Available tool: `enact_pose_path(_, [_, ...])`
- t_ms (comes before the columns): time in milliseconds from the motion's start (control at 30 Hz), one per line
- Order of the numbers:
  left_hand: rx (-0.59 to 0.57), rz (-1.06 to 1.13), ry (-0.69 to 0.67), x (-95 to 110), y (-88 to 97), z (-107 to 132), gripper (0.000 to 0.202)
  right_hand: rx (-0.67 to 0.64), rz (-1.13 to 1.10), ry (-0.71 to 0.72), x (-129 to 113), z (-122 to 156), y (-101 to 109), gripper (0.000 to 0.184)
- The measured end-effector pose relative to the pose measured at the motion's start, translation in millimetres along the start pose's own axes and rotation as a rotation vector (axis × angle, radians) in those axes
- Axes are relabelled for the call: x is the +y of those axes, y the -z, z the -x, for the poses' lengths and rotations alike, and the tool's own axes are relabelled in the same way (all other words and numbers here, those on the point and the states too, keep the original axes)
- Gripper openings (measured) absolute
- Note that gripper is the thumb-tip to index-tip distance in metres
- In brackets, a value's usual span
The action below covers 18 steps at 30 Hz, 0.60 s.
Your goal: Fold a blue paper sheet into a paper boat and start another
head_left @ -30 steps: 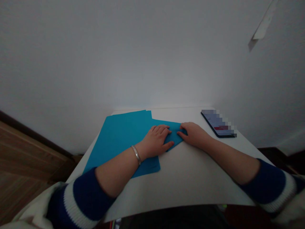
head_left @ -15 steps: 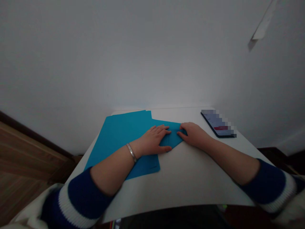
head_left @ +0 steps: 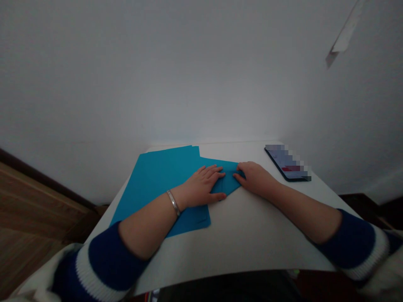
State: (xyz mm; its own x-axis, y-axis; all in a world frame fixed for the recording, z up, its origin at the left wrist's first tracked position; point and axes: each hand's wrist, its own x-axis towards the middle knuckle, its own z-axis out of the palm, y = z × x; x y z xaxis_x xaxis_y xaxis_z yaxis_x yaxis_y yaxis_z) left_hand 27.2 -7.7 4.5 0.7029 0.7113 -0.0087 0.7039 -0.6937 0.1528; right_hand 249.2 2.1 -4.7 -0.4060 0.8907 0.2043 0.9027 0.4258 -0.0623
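A folded piece of blue paper (head_left: 228, 180) lies on the white table, its left part overlapping larger blue sheets (head_left: 159, 174) or hidden by my hand. My left hand (head_left: 202, 185) rests flat across the folded piece, fingers spread and pointing right, thumb apart near its lower edge. At the right end of that piece, my right hand (head_left: 254, 178) has its fingers curled, with thumb and forefinger on the paper's edge. The larger sheets are stacked slightly out of line and sit partly under my left forearm.
A phone (head_left: 286, 163) with a partly blurred screen lies at the table's back right. The white table (head_left: 252, 239) meets a pale wall (head_left: 201, 75) behind. Wooden panelling (head_left: 37, 209) stands at the left, and a paper strip (head_left: 344, 35) hangs at upper right.
Both hands and the paper hold almost the same pose. The whole view has shifted very slightly.
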Motion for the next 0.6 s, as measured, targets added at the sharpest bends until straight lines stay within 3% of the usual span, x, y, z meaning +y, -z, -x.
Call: enact_pose_path(600, [0.0,-0.029,-0.013,-1.1,-1.0,-0.6,0.071,-0.011,0.034,-0.023,-2.4,0.5,3.2,0.021])
